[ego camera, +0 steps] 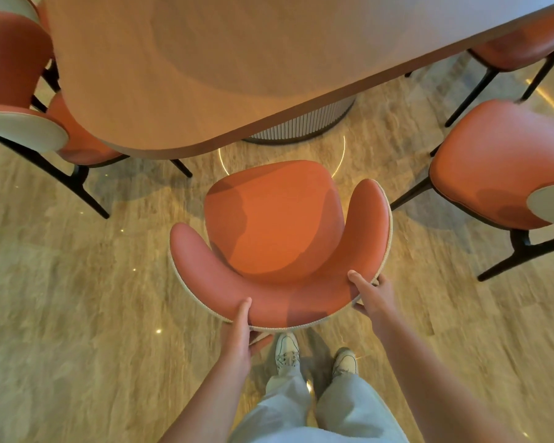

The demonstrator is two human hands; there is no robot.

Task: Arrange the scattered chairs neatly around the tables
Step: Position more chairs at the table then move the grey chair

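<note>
- A view from the head looks straight down at a person's two bare arms, pale trousers and light shoes [288,351] on a wood-grain floor [77,298].
- An orange chair [277,225] with a curved, wrap-around backrest stands directly in front of the person, facing a wooden worktop [205,65]. Its seat sits just short of the worktop's edge, not tucked under.
- The left hand [237,340] grips the backrest's rim near its middle, thumb on the orange inner face, fingers curled beneath.
- The right hand [370,297] grips the rim further right, thumb over the top, fingers wrapped behind.
- A matching chair on the left [77,135] is partly tucked under the worktop.
- Another chair on the right [496,161] stands apart from the worktop, angled.
- A ribbed round pedestal [304,121] supports the worktop.
</note>
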